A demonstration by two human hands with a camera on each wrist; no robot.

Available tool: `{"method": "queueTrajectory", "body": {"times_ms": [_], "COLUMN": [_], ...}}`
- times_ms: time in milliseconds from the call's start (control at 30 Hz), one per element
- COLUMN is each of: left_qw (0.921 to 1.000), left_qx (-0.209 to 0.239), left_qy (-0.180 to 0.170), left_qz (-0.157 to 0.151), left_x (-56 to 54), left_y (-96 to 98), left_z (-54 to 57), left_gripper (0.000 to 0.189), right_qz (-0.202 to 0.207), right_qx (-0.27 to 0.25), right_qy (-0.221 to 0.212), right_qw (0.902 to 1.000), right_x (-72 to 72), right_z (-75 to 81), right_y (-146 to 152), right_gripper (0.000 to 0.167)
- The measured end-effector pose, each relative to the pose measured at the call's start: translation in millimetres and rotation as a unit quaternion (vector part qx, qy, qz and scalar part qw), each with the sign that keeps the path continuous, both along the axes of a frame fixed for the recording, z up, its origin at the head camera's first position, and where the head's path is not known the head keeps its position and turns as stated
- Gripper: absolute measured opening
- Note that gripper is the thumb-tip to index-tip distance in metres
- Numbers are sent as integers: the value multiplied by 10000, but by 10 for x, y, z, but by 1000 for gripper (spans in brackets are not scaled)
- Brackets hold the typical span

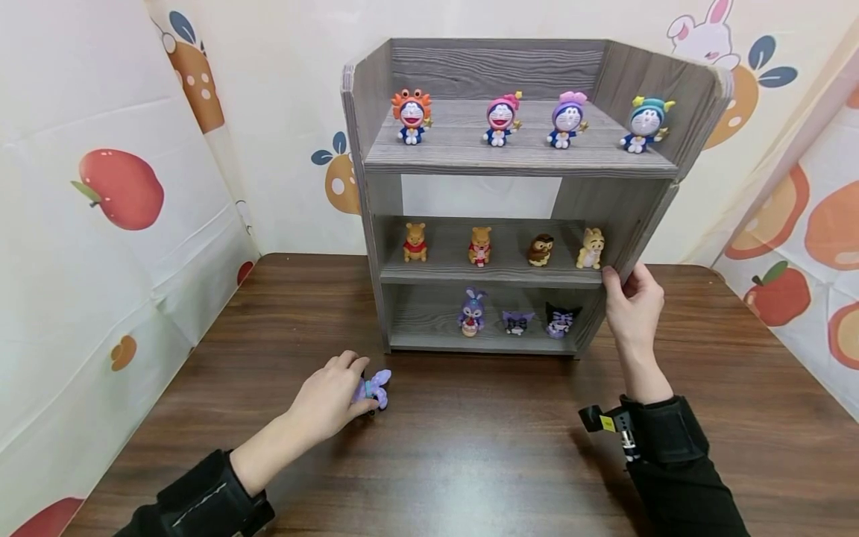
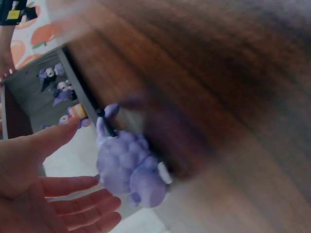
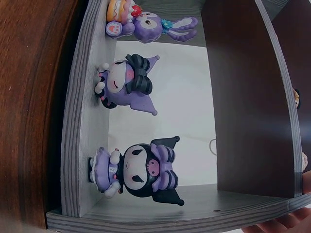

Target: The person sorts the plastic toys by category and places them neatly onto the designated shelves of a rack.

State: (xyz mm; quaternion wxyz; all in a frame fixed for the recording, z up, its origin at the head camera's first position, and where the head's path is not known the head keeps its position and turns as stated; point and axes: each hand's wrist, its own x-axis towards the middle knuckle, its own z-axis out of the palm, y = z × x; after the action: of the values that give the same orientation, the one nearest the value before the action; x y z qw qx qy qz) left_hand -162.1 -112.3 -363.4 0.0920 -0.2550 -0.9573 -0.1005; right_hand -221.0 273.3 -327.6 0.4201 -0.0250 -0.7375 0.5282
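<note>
On the table at the left, a small purple long-eared figurine (image 1: 377,388) is beside my left hand (image 1: 330,395). In the left wrist view, thumb and fingers are spread, with the figurine's bumpy lilac body (image 2: 124,162) just beyond the fingertips; any contact is unclear. My right hand (image 1: 632,302) grips the right side of the grey wooden shelf (image 1: 483,343) near the middle board, fingers partly hidden behind the panel. On its bottom level stand a purple rabbit figurine (image 1: 472,313), a small purple-and-black figurine (image 3: 121,82) and a black-hooded figurine with a striped bow (image 3: 141,170).
Several blue figurines in costume hats, including one in a crab hat (image 1: 412,118), line the top level. The middle level holds two yellow bears (image 1: 414,242), an owl (image 1: 540,250) and a cream-coloured rabbit (image 1: 590,248). Fruit-printed cloth (image 1: 121,298) hangs around the brown table (image 1: 470,447).
</note>
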Motion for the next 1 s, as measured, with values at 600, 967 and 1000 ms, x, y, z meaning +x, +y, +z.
{"method": "queueTrajectory", "body": {"times_ms": [600,967,1000], "left_qw": [9992,9978,9979], "left_qx": [-290,-71,16], "left_qy": [-211,-564,-564], "left_qz": [184,343,309], "left_x": [9,0,-3], "left_y": [80,142,141], "left_z": [-73,-50,-50], "left_gripper": [84,78,78], "right_qz": [86,132,125], "right_qx": [-54,-142,-135], "right_qy": [0,60,38], "right_qw": [9999,9998,9998], "right_x": [139,159,147], "right_z": [162,201,184], "right_y": [-126,-155,-141], "right_gripper": [23,22,23]}}
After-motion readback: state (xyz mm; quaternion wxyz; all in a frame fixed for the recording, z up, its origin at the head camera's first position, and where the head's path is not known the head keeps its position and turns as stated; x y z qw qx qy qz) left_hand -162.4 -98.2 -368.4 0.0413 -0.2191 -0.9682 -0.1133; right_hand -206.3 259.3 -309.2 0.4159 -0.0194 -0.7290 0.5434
